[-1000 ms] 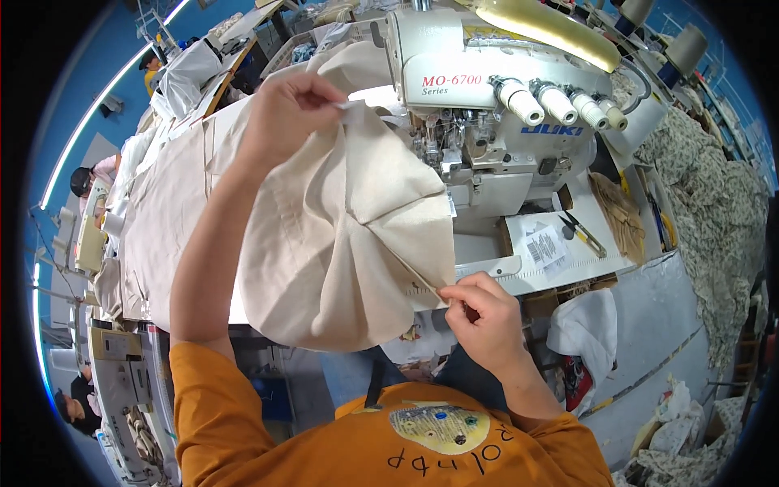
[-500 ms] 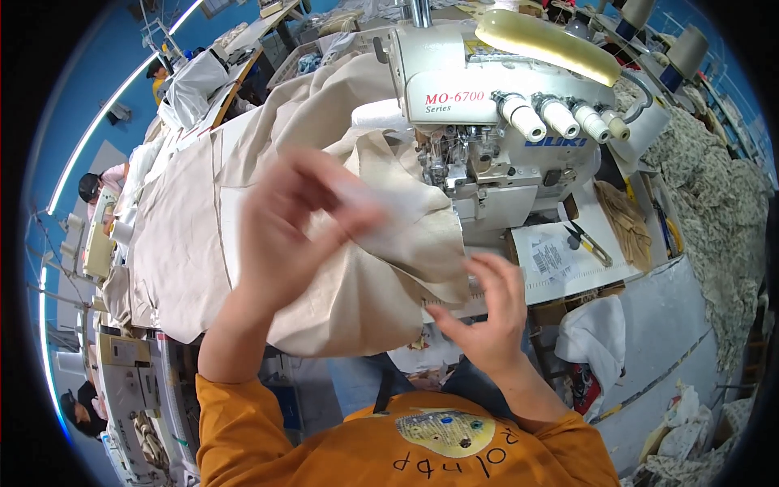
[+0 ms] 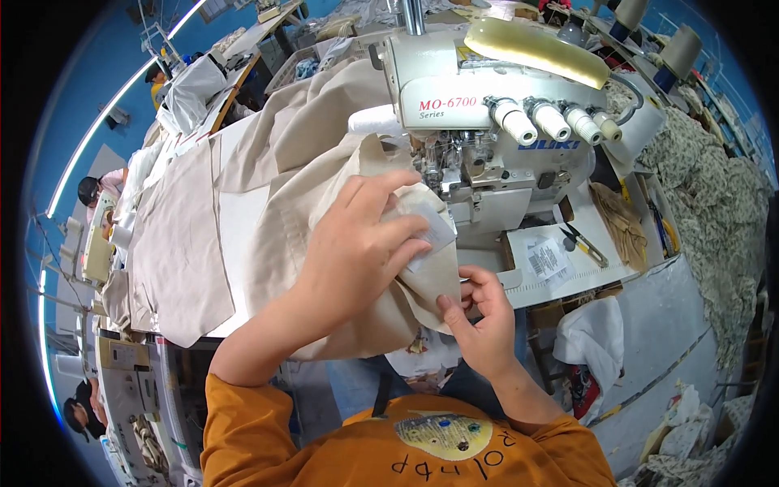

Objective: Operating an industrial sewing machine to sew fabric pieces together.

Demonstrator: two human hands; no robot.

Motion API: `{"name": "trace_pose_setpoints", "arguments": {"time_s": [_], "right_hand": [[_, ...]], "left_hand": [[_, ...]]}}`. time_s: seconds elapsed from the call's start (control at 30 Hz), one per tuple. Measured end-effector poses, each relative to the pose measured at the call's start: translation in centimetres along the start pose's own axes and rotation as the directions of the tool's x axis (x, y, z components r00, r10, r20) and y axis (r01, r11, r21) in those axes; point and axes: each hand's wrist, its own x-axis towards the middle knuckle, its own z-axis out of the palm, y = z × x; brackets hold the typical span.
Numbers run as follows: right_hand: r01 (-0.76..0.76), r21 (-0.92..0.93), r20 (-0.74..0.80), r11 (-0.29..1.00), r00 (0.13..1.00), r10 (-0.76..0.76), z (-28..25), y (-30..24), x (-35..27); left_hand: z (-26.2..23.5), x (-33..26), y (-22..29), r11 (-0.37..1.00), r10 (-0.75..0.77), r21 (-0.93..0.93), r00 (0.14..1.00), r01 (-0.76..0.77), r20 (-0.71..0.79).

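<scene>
A large beige fabric piece (image 3: 276, 243) lies bunched in front of the white overlock sewing machine (image 3: 454, 85), its near part hanging over the table edge. My left hand (image 3: 357, 243) is over the fabric, fingers bent, holding a small whitish label (image 3: 436, 230) flat against the cloth near its right edge. My right hand (image 3: 485, 323) pinches the fabric's edge between thumb and fingers, just below the label. The machine's needle area (image 3: 442, 166) is beyond my left fingertips, and the cloth reaches up beside it.
Thread snips (image 3: 586, 246) and small printed labels (image 3: 545, 258) lie on the machine table to the right, near a brown cloth (image 3: 618, 223). Patterned fabric (image 3: 698, 170) is heaped at far right. Other people sit at machines along the left.
My left hand has moved right and down, bringing the label onto the fabric. My right hand has gone from open beside the cloth to gripping its edge.
</scene>
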Motion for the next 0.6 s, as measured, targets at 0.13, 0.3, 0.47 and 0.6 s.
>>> {"name": "trace_pose_setpoints", "arguments": {"time_s": [0.13,0.3,0.47,0.6], "right_hand": [[0.014,-0.025,0.005,1.0,1.0,-0.014,-0.2,0.3,0.0],[0.012,-0.04,-0.002,0.999,1.0,-0.012,-0.1,-0.1,0.1],[-0.015,-0.052,0.001,0.999,1.0,0.015,-0.1,0.0,-0.1],[0.04,-0.085,-0.013,0.996,0.999,-0.042,-0.1,0.1,0.1]], "left_hand": [[0.6,-0.7,0.2,0.867,0.296,0.411,0.955,-0.28,0.027],[1.2,-2.1,0.8,0.776,0.349,0.512,0.927,-0.369,0.139],[0.9,-2.2,1.6,0.676,0.408,0.616,0.901,-0.406,0.147],[0.8,-2.0,1.6,0.784,0.363,0.466,0.911,-0.411,0.195]]}}
